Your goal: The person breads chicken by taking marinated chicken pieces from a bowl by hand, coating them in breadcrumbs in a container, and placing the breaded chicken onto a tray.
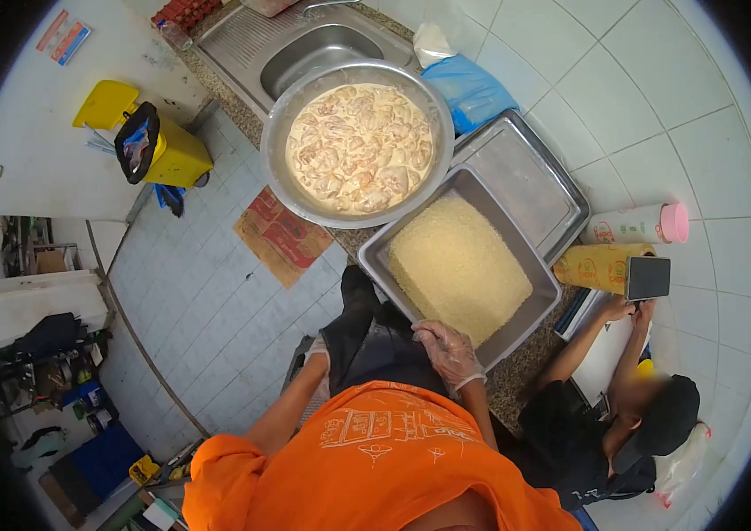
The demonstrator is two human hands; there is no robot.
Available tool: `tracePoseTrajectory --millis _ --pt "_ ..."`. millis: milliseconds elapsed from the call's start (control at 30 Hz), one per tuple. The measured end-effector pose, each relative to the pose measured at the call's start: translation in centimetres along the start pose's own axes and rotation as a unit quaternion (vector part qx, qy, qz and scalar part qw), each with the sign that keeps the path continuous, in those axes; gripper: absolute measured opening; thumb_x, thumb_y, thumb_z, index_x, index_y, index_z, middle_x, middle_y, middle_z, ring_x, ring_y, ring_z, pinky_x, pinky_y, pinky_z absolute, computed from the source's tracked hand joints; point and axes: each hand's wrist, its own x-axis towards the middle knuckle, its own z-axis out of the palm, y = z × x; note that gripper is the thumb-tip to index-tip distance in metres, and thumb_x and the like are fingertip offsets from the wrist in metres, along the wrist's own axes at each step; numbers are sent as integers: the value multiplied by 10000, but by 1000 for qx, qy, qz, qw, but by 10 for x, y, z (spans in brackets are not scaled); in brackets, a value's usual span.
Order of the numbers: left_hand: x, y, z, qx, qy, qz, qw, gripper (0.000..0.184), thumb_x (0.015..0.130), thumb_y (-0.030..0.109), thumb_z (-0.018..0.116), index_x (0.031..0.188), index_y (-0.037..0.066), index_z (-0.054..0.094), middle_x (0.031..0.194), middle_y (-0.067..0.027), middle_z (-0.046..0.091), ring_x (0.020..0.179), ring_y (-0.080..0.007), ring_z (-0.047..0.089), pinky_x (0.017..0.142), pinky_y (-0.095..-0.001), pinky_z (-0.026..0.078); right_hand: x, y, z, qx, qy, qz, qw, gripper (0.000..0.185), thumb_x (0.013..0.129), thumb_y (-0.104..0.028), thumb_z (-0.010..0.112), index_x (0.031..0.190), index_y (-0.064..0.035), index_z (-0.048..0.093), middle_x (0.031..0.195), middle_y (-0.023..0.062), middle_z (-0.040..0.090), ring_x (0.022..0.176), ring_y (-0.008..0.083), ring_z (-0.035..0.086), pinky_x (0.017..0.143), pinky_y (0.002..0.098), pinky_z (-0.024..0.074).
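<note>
My right hand (449,354), in a clear plastic glove, is at the near rim of a grey rectangular tub (373,265). Its fingers are curled together, and whatever they may hold is hidden. A large mound of pale yellow crumbs (459,261) fills much of the tub. My left hand (322,350) hangs low beside my dark-clothed leg, also gloved; its fingers cannot be made out. Beyond the tub stands a wide metal bowl (273,155) of raw meat pieces (359,146) in a creamy batter. Neither hand touches the bowl.
A metal-topped scale (517,173) and blue plastic bag (473,91) stand behind the tub, near a steel sink (327,49). On the right, a person (605,425) holds a dark phone-like device (648,278) beside film rolls (592,267). A yellow bin (172,150) and flattened cardboard (282,234) are on the floor.
</note>
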Motion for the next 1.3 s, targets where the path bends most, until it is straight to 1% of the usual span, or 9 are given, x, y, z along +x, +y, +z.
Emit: tracePoseTrajectory --millis 133,233,300,433,667,833,933,1133,1300 --pt "-21 114 -59 125 67 25 990 330 857 177 517 1149 39 584 1133 -150 604 995 -193 576 857 -305 448 4 1 12 32 20 3 999 190 909 -190 529 998 -51 625 834 92 661 794 167 629 730 284 478" --pt "-37 97 -62 -111 52 -109 986 389 827 146 547 1193 14 541 1182 -141 576 1033 -202 564 899 -322 439 5 -1 15 55 38 11 998 204 905 -208 535 1000 -54 630 844 92 664 808 175 633 745 283 477" --pt "-46 30 -60 -388 -22 -143 910 434 808 126 560 1215 -16 509 1216 -135 555 1057 -224 557 926 -336 434 5 -3 14 63 51 21 996 195 900 -194 536 995 -54 632 847 90 665 810 173 635 749 282 478" --pt "-70 104 -143 -641 -257 19 723 520 789 112 608 1251 -61 441 1237 -153 527 1102 -244 536 935 -310 446 12 0 13 94 60 42 993 173 887 -148 531 977 -45 637 850 84 663 805 163 629 745 281 478" --pt "-49 96 -186 -64 -191 53 978 512 752 171 663 1191 -37 502 1119 -139 599 1018 -251 575 861 -304 463 42 -21 8 112 90 51 988 223 889 -188 513 966 -18 636 864 85 661 810 162 623 750 278 471" --pt "-14 75 -192 81 -142 87 983 379 783 251 637 1088 34 574 1058 -130 622 959 -260 590 820 -289 474 78 -35 12 22 76 6 997 236 903 -212 499 984 -36 634 871 86 661 827 171 623 763 282 467" --pt "-8 126 -216 178 -19 357 917 404 817 257 612 1162 50 563 1151 -110 605 1007 -245 569 904 -345 441 100 -54 13 -3 65 -16 998 234 904 -217 500 996 -45 631 878 93 660 829 184 624 762 285 466" --pt "65 93 -179 -43 -4 321 946 477 816 344 591 1210 80 534 1287 -128 504 1198 -258 446 1056 -375 294 140 -69 26 -65 51 -40 996 224 897 -224 514 1004 -62 626 874 122 653 811 237 626 745 318 469" --pt "80 54 -222 31 -16 266 963 454 815 333 589 1188 77 548 1250 -156 522 1183 -289 456 1044 -381 305 193 -95 24 -214 100 -60 970 210 860 -223 532 977 -75 624 909 155 645 860 326 608 781 387 460"
